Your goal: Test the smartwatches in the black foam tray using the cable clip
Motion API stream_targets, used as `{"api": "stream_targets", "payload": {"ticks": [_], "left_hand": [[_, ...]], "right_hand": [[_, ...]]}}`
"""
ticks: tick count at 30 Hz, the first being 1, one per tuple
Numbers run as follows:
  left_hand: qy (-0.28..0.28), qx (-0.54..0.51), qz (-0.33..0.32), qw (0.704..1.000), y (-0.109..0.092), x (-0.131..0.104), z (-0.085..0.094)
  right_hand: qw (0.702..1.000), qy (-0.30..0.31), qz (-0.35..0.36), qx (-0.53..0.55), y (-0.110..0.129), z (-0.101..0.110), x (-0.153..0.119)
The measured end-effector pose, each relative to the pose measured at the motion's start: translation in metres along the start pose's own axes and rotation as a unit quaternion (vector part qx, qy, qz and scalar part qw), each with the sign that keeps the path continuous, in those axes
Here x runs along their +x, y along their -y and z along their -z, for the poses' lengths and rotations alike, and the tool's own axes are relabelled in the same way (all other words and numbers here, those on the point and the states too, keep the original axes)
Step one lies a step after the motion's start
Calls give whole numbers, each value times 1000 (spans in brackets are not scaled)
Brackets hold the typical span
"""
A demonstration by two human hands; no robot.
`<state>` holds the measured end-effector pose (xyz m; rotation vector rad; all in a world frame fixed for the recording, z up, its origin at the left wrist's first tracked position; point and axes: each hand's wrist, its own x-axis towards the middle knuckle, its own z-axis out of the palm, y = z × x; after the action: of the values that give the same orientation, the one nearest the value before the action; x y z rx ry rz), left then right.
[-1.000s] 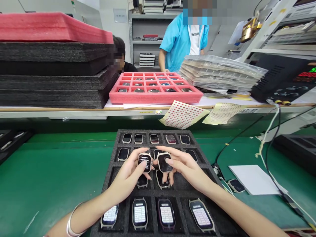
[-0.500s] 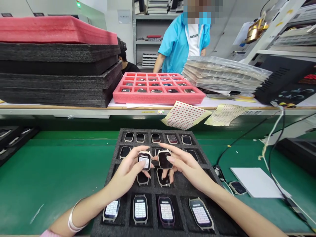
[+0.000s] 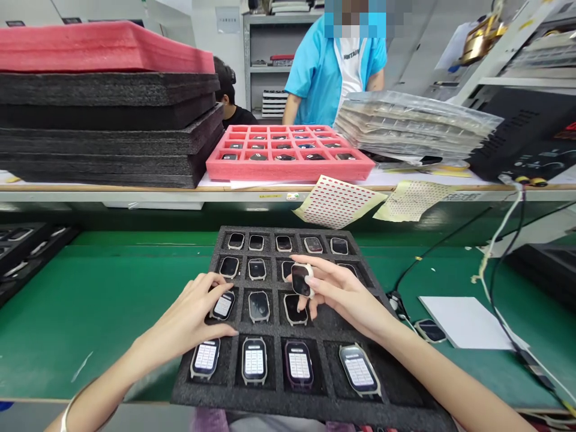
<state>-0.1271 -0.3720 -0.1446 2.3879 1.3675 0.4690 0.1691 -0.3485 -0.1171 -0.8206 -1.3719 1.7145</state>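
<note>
A black foam tray (image 3: 279, 327) with several square compartments of smartwatch bodies lies in front of me. My left hand (image 3: 193, 315) is at its left side, thumb and fingers apart around a lit watch (image 3: 223, 305) that rests in a third-row compartment. Raised over the tray's middle, my right hand (image 3: 344, 294) pinches a dark-screened watch (image 3: 300, 279) between thumb and fingers. Beneath it sits another dark watch (image 3: 295, 312) in its compartment. Along the near row, a purple-rimmed watch (image 3: 299, 364) and its neighbours show white grids on their screens.
A pink foam tray (image 3: 290, 173) of watches stands on the shelf, beside stacked black foam (image 3: 103, 132) and clear plastic trays (image 3: 414, 129). On the green mat, a white pad (image 3: 465, 322), another watch (image 3: 429, 330) and cables (image 3: 416, 261) lie right. A person in blue (image 3: 310, 72) stands behind.
My left hand has moved left and down from the tray's middle, and the lit watch it held now lies in a left compartment. My right hand still holds its dark watch.
</note>
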Motion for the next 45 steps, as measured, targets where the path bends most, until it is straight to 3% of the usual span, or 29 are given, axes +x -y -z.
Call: {"api": "stream_targets", "payload": {"ticks": [3,7,10,15,18,20,22,25,28,31,41,45], "left_hand": [[-23,75,-21,997,-21,11,-4],[58,190,-42,979,-56,32,-19],[63,222,-30,972,-71,41,-28],[33,164,4,986,-64,44,-30],[39,25,23,999,-53,45,-27],[39,-117,24,992,-48,45,-24],[28,-284,24,958,-47,48,-20],[12,-514,49,857,-54,55,-15],[-1,-614,54,787,-64,63,-14],[-9,-644,59,763,-71,69,-19],[-27,-487,52,872,-69,59,-26],[-40,-448,28,893,-66,59,-32]], "right_hand": [[1000,2,4,-4,-2,-1,0],[1000,1,2,-23,-2,0,-2],[999,4,7,-31,-2,3,-5],[1000,-9,13,-5,0,6,-6],[1000,-16,17,4,2,5,-5],[1000,-15,20,10,2,4,-6],[1000,-9,23,17,2,4,-6],[999,9,25,21,1,5,-7],[999,20,26,23,0,6,-6],[999,11,26,23,-1,7,-6],[1000,-4,2,23,-3,4,-8],[1000,0,1,26,-4,3,-8]]}}
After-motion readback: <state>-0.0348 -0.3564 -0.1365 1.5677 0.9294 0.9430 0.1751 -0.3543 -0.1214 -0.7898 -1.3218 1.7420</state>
